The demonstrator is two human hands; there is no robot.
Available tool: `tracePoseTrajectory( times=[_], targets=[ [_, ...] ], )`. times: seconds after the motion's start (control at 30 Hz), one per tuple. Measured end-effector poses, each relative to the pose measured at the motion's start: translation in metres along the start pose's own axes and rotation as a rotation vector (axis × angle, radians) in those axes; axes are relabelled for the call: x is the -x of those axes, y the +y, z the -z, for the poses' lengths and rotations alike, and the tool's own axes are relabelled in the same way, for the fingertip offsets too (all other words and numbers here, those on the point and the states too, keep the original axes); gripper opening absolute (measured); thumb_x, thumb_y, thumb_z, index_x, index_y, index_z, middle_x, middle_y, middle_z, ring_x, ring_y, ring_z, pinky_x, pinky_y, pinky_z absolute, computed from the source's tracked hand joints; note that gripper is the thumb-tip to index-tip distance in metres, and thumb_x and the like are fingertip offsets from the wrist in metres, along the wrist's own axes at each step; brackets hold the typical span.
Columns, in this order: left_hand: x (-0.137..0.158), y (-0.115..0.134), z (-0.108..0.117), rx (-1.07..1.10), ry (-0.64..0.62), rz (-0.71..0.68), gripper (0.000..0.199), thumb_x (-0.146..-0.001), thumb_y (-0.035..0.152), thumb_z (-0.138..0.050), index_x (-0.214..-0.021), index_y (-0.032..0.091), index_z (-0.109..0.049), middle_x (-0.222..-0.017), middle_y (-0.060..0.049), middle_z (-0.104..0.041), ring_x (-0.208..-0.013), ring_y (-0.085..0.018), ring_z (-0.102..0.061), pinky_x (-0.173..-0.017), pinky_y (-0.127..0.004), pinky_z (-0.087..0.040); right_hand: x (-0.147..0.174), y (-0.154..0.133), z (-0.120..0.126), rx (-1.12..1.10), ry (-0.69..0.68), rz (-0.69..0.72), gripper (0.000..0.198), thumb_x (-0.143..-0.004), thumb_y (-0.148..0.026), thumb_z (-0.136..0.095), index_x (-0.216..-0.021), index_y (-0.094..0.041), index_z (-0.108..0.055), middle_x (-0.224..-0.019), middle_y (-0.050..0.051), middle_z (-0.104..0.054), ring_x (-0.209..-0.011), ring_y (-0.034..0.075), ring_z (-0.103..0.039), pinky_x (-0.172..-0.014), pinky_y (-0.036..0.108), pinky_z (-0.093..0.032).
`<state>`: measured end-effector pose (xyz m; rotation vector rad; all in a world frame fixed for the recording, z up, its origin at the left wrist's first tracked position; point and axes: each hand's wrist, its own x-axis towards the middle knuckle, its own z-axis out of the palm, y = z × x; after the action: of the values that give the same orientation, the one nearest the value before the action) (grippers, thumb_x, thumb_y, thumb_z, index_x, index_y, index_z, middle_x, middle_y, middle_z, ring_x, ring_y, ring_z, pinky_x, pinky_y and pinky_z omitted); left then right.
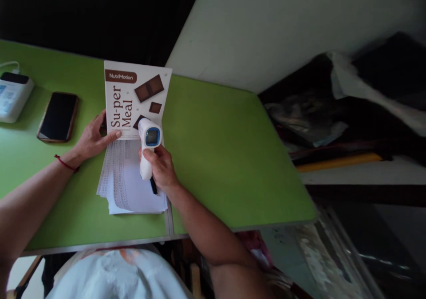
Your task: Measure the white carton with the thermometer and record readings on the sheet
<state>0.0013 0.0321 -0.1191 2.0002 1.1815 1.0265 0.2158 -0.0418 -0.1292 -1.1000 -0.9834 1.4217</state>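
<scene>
Holding right hand: the right hand (162, 166) is closed round the grip of a white plastic handheld thermometer with a blue-rimmed screen (148, 144), thumb across the near side.
Thermometer axis: long axis running away from the body, head at the far end and grip at the near end; the screen faces back toward the wearer.
Left hand: the left hand (95, 137) holds the lower left corner of a white cardboard box printed with brown chocolate pieces (128, 101), thumb over the front, fingers at the left edge and partly hidden.
Box from hands: straight beyond the thermometer and to the right of the left hand; long side running away from the wearer. Whether it stands or lies cannot be told.
Key relation: the thermometer's head overlaps the box's lower right part in this view; whether they touch is unclear. That gap, I judge, matters most, and the right hand is the one governing it.
Between the hands: loose white printed sheets (133, 197) lie on the green worktop (226, 157), nearer the body than the box.
Left of the box: a black smartphone in a brown case (58, 117), well apart from the thermometer.
</scene>
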Motion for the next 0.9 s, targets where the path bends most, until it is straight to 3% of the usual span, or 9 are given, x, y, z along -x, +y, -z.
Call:
tracePoseTrajectory(
  times=[0.47, 0.67, 0.9],
  targets=[
    [0.0, -0.002, 0.0, 0.012, 0.012, -0.001, 0.064, -0.083, 0.069, -0.068, -0.123, 0.019, -0.061, -0.113, -0.012, -0.067, -0.095, -0.029, -0.067, -0.077, -0.04, -0.057, 0.0, -0.001, 0.001, -0.025, -0.025, 0.007, 0.046, -0.067, -0.058, -0.078, -0.074, -0.018, -0.058, -0.067, -0.002, -0.046, -0.059, 0.009, -0.039, -0.055, 0.023, -0.032],
    [-0.001, -0.003, 0.0, 0.002, 0.008, -0.023, 0.061, -0.085, 0.066, -0.069, -0.122, 0.018, -0.061, -0.115, -0.013, -0.067, -0.1, -0.029, -0.066, -0.081, -0.039, -0.057, 0.0, -0.003, 0.002, -0.006, -0.019, -0.013, 0.044, -0.066, -0.057, -0.076, -0.073, -0.017, -0.056, -0.067, -0.002, -0.046, -0.059, 0.009, -0.04, -0.055, 0.023, -0.033],
    [0.0, -0.002, 0.0, 0.042, 0.005, 0.019, 0.066, -0.082, 0.063, -0.073, -0.127, 0.017, -0.059, -0.114, -0.013, -0.068, -0.099, -0.03, -0.068, -0.081, -0.042, -0.059, -0.001, -0.01, 0.006, 0.084, -0.024, 0.092, 0.039, -0.07, -0.053, -0.073, -0.073, -0.017, -0.057, -0.066, -0.002, -0.048, -0.059, 0.009, -0.041, -0.054, 0.022, -0.035]
  ],
)
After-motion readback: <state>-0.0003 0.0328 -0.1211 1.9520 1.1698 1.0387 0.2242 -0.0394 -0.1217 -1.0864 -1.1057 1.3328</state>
